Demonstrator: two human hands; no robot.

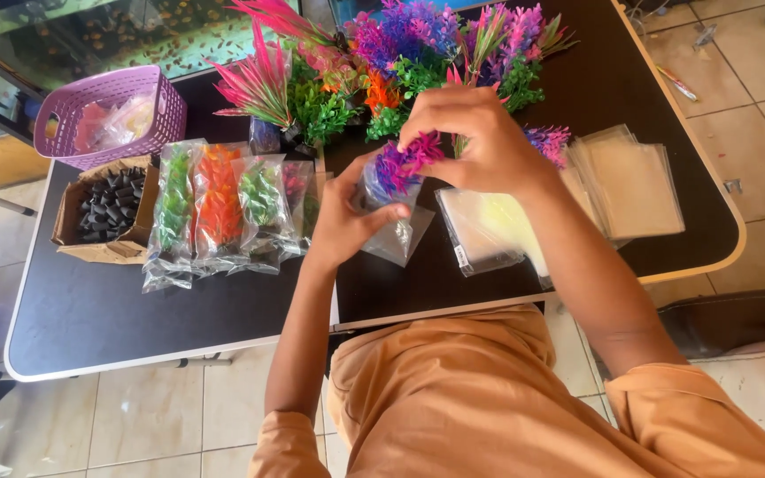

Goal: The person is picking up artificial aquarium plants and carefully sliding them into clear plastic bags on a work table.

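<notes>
Head view, looking down at the black counter (135, 310). Your right hand (480, 142) is curled closed around a purple plastic plant (405, 164), fingers pinching its top. Your left hand (343, 221) is closed on a small clear bag (396, 226), gripping it just below the plant; the plant's lower end sits in the mouth of the bag. Both are held above the middle of the counter, nearer its front edge.

Toward the left edge lies a row of bagged plants (219, 212), green, orange and green again, side by side and overlapping. Left of them stands a cardboard box (104, 217) of small black pieces, and behind it, at the far left corner, a purple basket (108, 111). Along the far edge is a heap of loose plastic plants (382, 62) in pink, green, orange and purple. Under your right forearm lie empty clear bags (480, 230), and a second stack of bags (626, 181) rests near the right edge.
</notes>
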